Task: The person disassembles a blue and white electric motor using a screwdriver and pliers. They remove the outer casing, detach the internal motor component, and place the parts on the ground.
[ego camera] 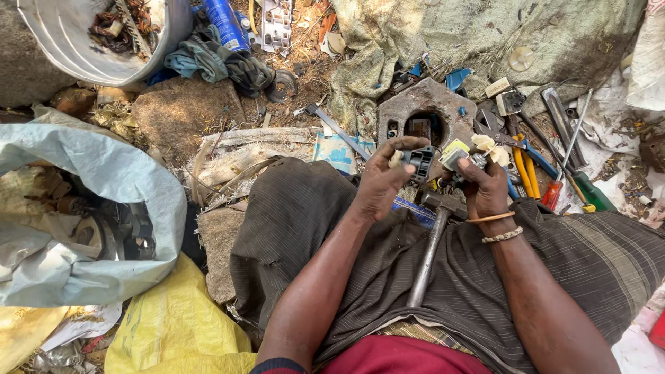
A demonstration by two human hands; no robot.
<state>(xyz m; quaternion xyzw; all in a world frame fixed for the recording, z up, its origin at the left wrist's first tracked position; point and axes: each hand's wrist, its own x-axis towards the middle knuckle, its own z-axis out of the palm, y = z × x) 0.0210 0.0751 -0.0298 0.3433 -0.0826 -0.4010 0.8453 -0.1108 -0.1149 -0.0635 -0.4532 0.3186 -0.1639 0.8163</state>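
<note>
You sit on the ground with both hands raised over your lap. Your left hand (382, 181) has its grip pinched around a small black plastic electrical part (420, 161), thumb on top and a pale knob poking out between the fingers. Your right hand (486, 185) is pressed together on a grey-and-cream switch piece (463, 156) with a yellowish tag on it, held just beside the black part, the two nearly touching. A bangle and a bead bracelet (501, 236) circle your right wrist.

A hammer (435, 239) lies across your lap on the dark striped cloth (388, 256), its metal head just below your hands and the handle running back toward your waist. Ahead of your hands, a flat grey block with a round hole (424, 114) rests on the dirt. To its right lie pliers with yellow handles (524, 170), a red-handled screwdriver (555, 190) and a green-handled one (590, 192), with other metal tools scattered near them.

On your left a grey sack (83, 201) stands open with scrap inside, and yellow plastic sheeting (173, 329) lies under it. A metal basin (97, 34) with rusty bits sits at the top left, near a blue can (226, 24) and a crumpled cloth (211, 62)
</note>
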